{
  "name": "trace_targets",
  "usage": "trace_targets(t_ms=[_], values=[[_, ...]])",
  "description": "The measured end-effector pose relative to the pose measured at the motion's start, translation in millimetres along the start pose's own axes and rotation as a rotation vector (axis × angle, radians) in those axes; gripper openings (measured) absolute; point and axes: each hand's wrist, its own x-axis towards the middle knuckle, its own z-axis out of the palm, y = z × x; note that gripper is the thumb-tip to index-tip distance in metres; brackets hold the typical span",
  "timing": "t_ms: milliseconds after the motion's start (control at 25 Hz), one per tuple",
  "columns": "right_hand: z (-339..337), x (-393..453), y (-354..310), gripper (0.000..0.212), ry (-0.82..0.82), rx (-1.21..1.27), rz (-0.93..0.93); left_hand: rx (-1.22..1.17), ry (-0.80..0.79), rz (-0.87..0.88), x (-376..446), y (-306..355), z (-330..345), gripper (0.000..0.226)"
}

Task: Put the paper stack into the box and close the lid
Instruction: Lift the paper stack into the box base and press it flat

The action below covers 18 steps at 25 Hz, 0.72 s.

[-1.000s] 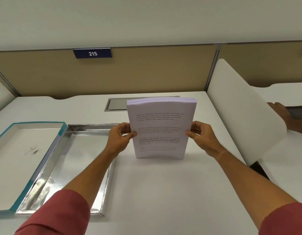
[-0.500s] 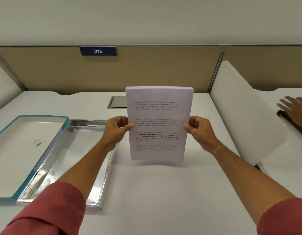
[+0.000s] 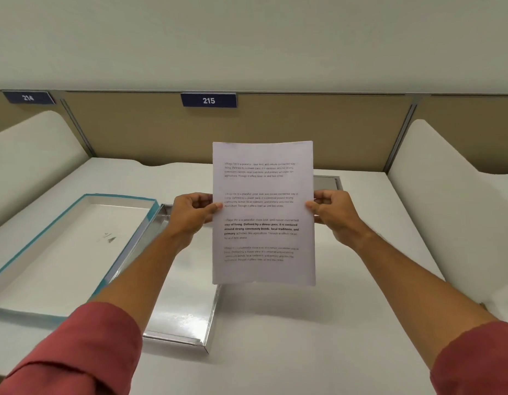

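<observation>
Both hands, the left hand point(image 3: 191, 213) and right hand point(image 3: 334, 213), pinch the paper stack point(image 3: 263, 213) at the middle of its long edges, thumbs on the printed face, holding it upright above the surface point(image 3: 275, 337). It looks light but floppy and prone to fanning, so a two-sided grip suits it. The open silver box point(image 3: 178, 317) lies below-left, the teal-edged lid point(image 3: 61, 252) just beside it.

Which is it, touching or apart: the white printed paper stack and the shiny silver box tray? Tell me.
Apart. The head view shows both hands holding the paper stack upright in the air above the silver tray.
</observation>
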Motion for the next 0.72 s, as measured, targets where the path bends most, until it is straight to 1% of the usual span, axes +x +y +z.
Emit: trace_targets(t_ms=[160,280,360,440,520,560,600,640,680,720], values=[[54.4,2.7,-3.5,0.019,0.018,-0.013,0.083,-0.043,-0.011,-0.056,19.4,-8.1,-48.4,0.019],[103.4,4.9,1.9,0.018,0.046,-0.055,0.167,-0.016,-0.022,-0.130,37.0,-18.3,-93.2,0.029],[134.8,6.2,6.7,0.023,0.086,-0.075,0.230,-0.003,-0.028,-0.177,44.2,-25.8,-118.7,0.037],[163.8,6.5,12.1,0.027,0.127,-0.061,0.294,0.013,-0.029,-0.226,49.4,-33.6,-141.9,0.038],[188.8,2.8,17.8,0.016,0.147,-0.060,0.347,0.017,-0.029,-0.264,50.4,-41.8,-159.3,0.032],[198.7,0.2,20.1,0.005,0.160,-0.062,0.373,0.033,-0.024,-0.281,49.5,-45.6,-165.3,0.025],[208.3,-1.4,22.7,0.011,0.180,-0.066,0.401,0.058,-0.010,-0.301,48.8,-50.0,-171.3,0.019],[216.5,-2.4,26.4,0.023,0.197,-0.066,0.417,0.090,0.010,-0.319,48.3,-54.7,-176.1,0.018],[223.8,-4.6,30.1,0.029,0.206,-0.065,0.432,0.121,0.029,-0.335,47.6,-60.3,-179.8,0.018],[231.8,-6.4,33.9,0.031,0.214,-0.072,0.447,0.149,0.042,-0.346,46.8,-65.1,-183.5,0.019]])
